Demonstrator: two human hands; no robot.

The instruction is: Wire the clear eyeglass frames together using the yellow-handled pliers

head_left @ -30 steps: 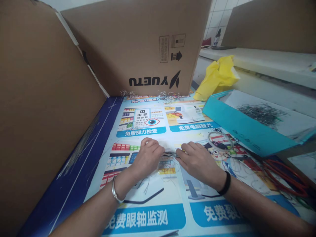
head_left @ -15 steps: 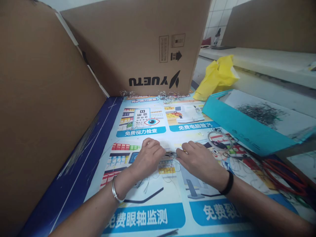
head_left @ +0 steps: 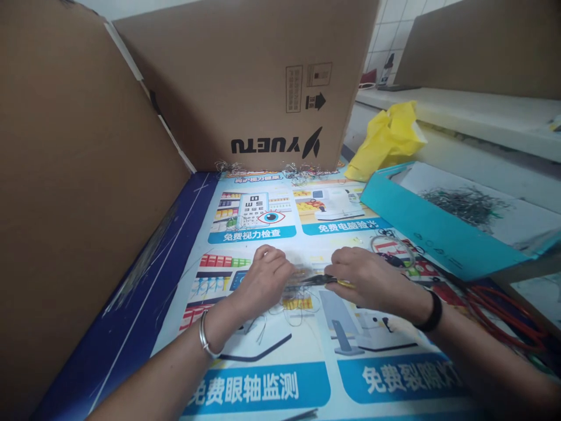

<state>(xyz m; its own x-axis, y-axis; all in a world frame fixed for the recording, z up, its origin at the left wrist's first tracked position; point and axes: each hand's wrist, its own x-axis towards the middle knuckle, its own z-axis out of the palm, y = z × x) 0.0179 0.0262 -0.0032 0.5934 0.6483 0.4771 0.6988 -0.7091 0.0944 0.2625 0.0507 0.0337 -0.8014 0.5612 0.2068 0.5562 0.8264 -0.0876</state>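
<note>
My right hand (head_left: 363, 275) is closed around a pair of small pliers (head_left: 322, 280) with dark jaws and a yellow handle; the jaws point left. My left hand (head_left: 266, 278) is closed, its fingertips pinching thin wire (head_left: 298, 275) that is blurred and partly hidden by the fingers. The plier tips reach close to the left fingertips, but whether they touch the wire I cannot tell. Loose curled wires (head_left: 293, 313) lie on the printed sheet just below the hands.
At the right stands a teal box (head_left: 438, 234) with a heap of short wire pieces (head_left: 464, 204). A yellow bag (head_left: 385, 140) sits behind it. A wire coil (head_left: 392, 248) and red cable (head_left: 504, 318) lie nearby. Cardboard panels (head_left: 245, 76) wall the back and left.
My right hand has shifted right and slightly up, away from my left hand, and the pliers now show between them. My left hand stays about where it was.
</note>
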